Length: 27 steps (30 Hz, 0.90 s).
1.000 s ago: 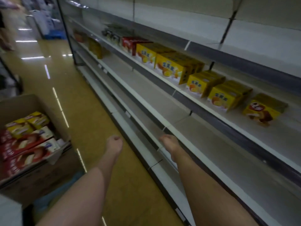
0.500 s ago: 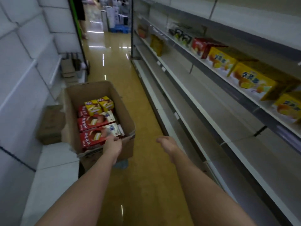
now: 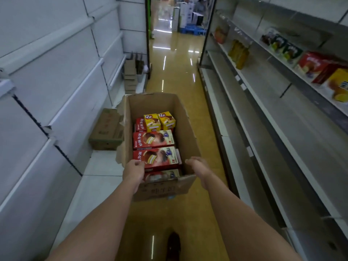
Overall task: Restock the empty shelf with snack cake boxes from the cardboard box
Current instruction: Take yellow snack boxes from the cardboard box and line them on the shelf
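Reaching into the cardboard box [image 3: 186, 129] on the aisle floor, we are resting our left hand [image 3: 133, 171] on a red snack cake box [image 3: 157, 159], fingers curled but grip unclear; our right hand [image 3: 197, 166] is hovering loose, holding nothing.

Both bare forearms reach forward and slightly down from the bottom of the view, running nearly parallel. The left hand [image 3: 134, 170] is seen from the back, knuckles up, its fingers bent downward at the tips. The right hand [image 3: 197, 166] is level with it and well apart, also back-up, with fingers loosely curled and pointing forward. Neither wrist is bent sharply.
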Motion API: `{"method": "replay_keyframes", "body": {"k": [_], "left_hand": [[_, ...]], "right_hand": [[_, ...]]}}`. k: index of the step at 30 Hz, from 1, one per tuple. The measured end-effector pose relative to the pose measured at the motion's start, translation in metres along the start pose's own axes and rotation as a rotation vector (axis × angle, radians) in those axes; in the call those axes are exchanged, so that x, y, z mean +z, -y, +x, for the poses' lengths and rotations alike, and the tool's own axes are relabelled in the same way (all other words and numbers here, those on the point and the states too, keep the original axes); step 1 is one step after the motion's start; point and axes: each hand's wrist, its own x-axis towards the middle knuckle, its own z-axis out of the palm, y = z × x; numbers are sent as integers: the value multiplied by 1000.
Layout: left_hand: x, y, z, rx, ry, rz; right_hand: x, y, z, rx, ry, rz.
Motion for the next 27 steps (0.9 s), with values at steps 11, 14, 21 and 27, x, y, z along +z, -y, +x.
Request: {"method": "replay_keyframes", "body": {"k": [11,14,21,27], "left_hand": [[28,-59,88,-76,-65,-58],[43,-68,114,-109,-44,-80],[72,-74,166,-146,-26,-57],[82,-80,229,-108,-64,-33]], "right_hand": [[14,76,124,-34,134,-55],[17,85,160,-49,155,-78],[37,98,231,-13,200,-82],[70,109,291,36,215,-60]]}}
